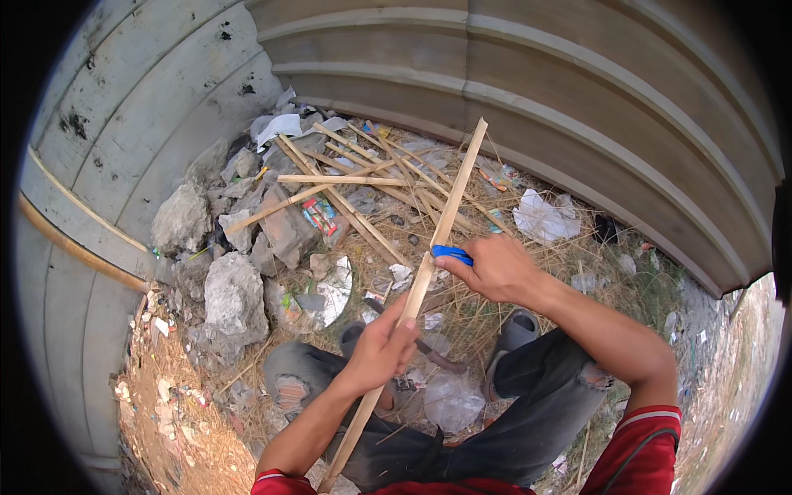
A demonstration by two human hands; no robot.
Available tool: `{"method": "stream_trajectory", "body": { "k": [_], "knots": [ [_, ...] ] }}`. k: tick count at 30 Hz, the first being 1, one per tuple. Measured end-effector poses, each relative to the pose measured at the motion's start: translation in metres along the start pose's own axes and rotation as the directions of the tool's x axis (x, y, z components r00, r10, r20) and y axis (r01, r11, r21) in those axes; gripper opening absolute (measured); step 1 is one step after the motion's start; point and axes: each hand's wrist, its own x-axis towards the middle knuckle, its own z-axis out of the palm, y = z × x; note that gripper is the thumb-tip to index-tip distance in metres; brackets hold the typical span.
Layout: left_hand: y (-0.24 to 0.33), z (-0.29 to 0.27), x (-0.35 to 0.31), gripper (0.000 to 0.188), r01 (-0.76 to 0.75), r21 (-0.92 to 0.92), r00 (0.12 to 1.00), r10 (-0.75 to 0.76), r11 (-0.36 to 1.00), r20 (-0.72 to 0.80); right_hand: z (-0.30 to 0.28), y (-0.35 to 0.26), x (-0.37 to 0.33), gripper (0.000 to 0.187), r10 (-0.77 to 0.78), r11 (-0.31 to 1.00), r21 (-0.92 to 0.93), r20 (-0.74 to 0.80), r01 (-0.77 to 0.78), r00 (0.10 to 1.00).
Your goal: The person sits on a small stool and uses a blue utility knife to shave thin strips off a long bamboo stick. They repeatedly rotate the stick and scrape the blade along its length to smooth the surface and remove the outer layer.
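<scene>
A long, pale bamboo strip (450,214) slants up and away across my lap, from near my waist to a far tip by the metal wall. My left hand (379,351) is wrapped around its lower middle. Farther up, my right hand (497,268) grips a small blue cutter (453,254) and presses it against the strip's edge; its blade cannot be made out. Below the strip, between my feet, a tool with a dark curved blade and brown handle (441,358) lies on the ground, partly hidden by the strip and my left hand.
Several more bamboo strips (337,179) lie crossed in a loose pile ahead. Grey rocks (235,297) are heaped at the left, beside a pale panel wall (190,91). A ribbed metal wall (577,99) bounds the far side. Dry grass, plastic and paper scraps (544,216) litter the ground.
</scene>
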Motion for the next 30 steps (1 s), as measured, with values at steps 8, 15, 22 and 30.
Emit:
{"method": "stream_trajectory", "body": {
  "k": [8, 15, 22, 30],
  "knots": [
    [-0.015, -0.004, -0.012, 0.054, 0.018, 0.011, 0.999, -0.019, 1.000, 0.049, 0.007, 0.001, -0.015, 0.057, -0.079, 0.989, -0.136, -0.096, 0.065, 0.992],
    [-0.015, -0.008, -0.021, 0.051, 0.044, -0.042, 0.995, -0.040, 0.998, 0.090, 0.014, 0.011, -0.013, 0.057, -0.187, 0.960, -0.235, -0.147, 0.149, 0.971],
    [-0.047, -0.028, -0.116, 0.054, 0.265, -0.128, 0.944, -0.230, 0.956, 0.235, -0.116, 0.186, -0.013, 0.077, 0.504, 0.780, 0.063, -0.653, -0.622, 0.565],
    [-0.025, -0.034, -0.088, 0.055, 0.057, -0.238, 0.993, -0.031, 0.970, 0.110, -0.104, 0.056, -0.017, 0.067, 0.256, 0.947, 0.304, -0.518, -0.104, 0.816]
  ]
}}
